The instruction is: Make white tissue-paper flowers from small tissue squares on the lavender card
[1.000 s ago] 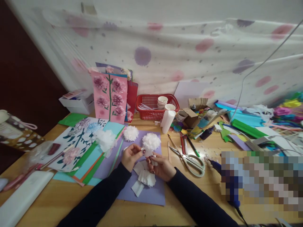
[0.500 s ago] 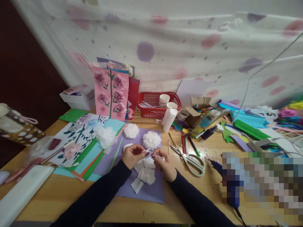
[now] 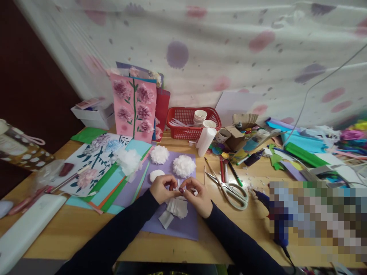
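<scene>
My left hand (image 3: 163, 188) and my right hand (image 3: 200, 195) meet over a purple sheet (image 3: 186, 230), fingertips pinched together. Between them is a small piece of white paper (image 3: 178, 183), mostly covered by the fingers. Below the hands lie several cut white paper pieces (image 3: 178, 207) in a loose fanned pile, with a separate square piece (image 3: 166, 220) beside it. Just beyond the fingers sits a fluffy white paper flower (image 3: 184, 165). A second white flower (image 3: 159, 154) stands further left, and a white disc (image 3: 156, 175) rests near my left hand.
Right of the sheet are scissors (image 3: 235, 195), pens (image 3: 235, 173) and a blue glue gun (image 3: 265, 200). Behind stand a white paper roll (image 3: 206, 142) and a red basket (image 3: 183, 133). Coloured papers (image 3: 107, 187) and a white bar-shaped object (image 3: 36, 225) lie left.
My hands have drawn closer together, and my right hand's fingers are now bent in around the small white paper. The view has tilted slightly; the flowers and pile stay put.
</scene>
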A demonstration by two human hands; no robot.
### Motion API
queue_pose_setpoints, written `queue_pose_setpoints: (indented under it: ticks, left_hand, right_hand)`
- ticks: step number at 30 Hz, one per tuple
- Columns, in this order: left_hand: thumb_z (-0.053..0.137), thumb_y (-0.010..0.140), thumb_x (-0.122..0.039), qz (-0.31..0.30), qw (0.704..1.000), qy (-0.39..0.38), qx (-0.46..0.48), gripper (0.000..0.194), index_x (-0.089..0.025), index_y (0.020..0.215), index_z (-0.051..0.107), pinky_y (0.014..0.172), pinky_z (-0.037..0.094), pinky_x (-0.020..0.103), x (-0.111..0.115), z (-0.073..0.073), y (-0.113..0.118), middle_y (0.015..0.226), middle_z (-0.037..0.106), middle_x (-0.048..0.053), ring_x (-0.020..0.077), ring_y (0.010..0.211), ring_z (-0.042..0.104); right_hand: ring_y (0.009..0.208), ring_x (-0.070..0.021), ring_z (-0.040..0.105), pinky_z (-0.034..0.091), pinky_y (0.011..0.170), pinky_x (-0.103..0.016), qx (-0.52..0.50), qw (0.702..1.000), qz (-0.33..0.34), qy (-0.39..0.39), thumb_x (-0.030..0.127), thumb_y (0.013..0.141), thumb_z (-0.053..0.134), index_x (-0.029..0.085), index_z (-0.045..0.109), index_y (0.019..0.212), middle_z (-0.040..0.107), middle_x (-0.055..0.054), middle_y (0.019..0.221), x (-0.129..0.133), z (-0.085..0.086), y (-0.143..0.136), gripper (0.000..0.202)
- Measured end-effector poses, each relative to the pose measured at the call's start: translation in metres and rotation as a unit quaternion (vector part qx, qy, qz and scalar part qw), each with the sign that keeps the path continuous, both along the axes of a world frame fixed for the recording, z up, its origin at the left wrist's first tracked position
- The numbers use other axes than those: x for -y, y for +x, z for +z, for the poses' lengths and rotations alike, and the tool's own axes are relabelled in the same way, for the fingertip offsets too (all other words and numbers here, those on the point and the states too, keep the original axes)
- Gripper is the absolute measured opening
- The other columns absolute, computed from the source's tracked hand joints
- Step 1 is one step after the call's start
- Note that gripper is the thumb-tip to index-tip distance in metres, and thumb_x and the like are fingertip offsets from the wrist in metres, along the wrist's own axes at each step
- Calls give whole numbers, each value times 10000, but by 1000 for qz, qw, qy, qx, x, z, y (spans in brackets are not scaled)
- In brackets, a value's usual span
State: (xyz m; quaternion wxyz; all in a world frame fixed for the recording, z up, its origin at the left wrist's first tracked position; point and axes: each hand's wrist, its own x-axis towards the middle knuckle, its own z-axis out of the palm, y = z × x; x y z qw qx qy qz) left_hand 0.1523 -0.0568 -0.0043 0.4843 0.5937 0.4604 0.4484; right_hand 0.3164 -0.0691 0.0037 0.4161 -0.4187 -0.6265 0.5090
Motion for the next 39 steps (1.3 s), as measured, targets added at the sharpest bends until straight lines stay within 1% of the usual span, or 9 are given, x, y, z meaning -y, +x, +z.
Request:
queue_pose_setpoints:
  ticks: [4, 10, 13, 17, 23, 28, 31, 34, 39]
  left_hand:
    - [796, 530, -214, -17, 999, 18, -24, 269, -138, 508, 539, 487, 329, 190, 1, -3, 0, 485, 471, -60, 67, 476, 410]
    - [803, 526, -189, -13, 999, 32, -9, 278, -148, 519, 528, 573, 424, 205, 0, 1, -1, 566, 541, -30, 96, 566, 496]
    - [805, 527, -205, -19, 999, 19, 27, 268, -150, 661, 579, 695, 506, 251, 1, 1, -1, 693, 632, 8, 140, 687, 608]
    - [724, 650, -292, -37, 997, -12, 73, 298, -126, 884, 642, 774, 552, 322, 1, 2, -2, 858, 729, 98, 214, 815, 695]
    - [693, 674, -262, -9, 995, -32, 97, 209, -119, 826, 689, 761, 562, 314, -1, 2, -2, 832, 755, 107, 227, 797, 713]
    - [675, 706, -296, 36, 992, -38, 117, 200, -138, 820, 629, 753, 564, 318, -1, 0, -1, 796, 756, 90, 214, 779, 719]
    - [735, 647, -284, 39, 991, -43, 120, 277, -139, 855, 623, 746, 567, 317, 0, 1, 2, 821, 758, 94, 221, 784, 720]
    - [755, 624, -270, 40, 992, -47, 110, 237, -127, 790, 667, 704, 565, 290, 2, 2, 4, 791, 757, 98, 216, 741, 718]
    - [724, 658, -282, 98, 989, -39, 102, 177, -134, 734, 666, 654, 548, 257, 0, 1, 2, 710, 743, 65, 187, 675, 703]
  right_hand:
    - [479, -87, 319, 269, 501, -229, 40, 999, 7, 17, 328, 749, 642, 158, 587, 745, 347, 79, 511, 1, 2, -1, 179]
    - [493, -95, 364, 298, 513, -230, -3, 999, 14, -43, 362, 748, 626, 154, 598, 734, 421, 55, 530, -2, 1, -2, 210]
    - [479, -90, 373, 299, 495, -227, -44, 996, -6, -78, 408, 715, 677, 156, 613, 727, 452, 48, 529, -4, 2, -1, 260]
    - [423, -67, 295, 221, 425, -216, -66, 992, -39, -95, 460, 717, 680, 160, 617, 743, 447, 55, 510, -7, 3, 0, 308]
    - [404, -62, 279, 168, 393, -214, -66, 991, -57, -104, 484, 697, 697, 152, 634, 759, 404, 64, 486, -8, -1, 1, 344]
    - [399, -61, 264, 158, 397, -214, -68, 990, -68, -108, 490, 693, 692, 154, 629, 760, 388, 71, 474, -9, -3, 1, 348]
    - [405, -63, 261, 166, 411, -217, -68, 989, -73, -107, 478, 694, 695, 151, 640, 759, 382, 74, 465, -9, -3, 0, 338]
    - [432, -70, 295, 207, 439, -220, -69, 989, -77, -106, 456, 681, 712, 142, 662, 749, 397, 66, 471, -9, -2, -1, 325]
    - [453, -70, 298, 204, 448, -217, -80, 986, -95, -115, 434, 655, 735, 145, 664, 739, 422, 58, 492, -11, -2, 0, 309]
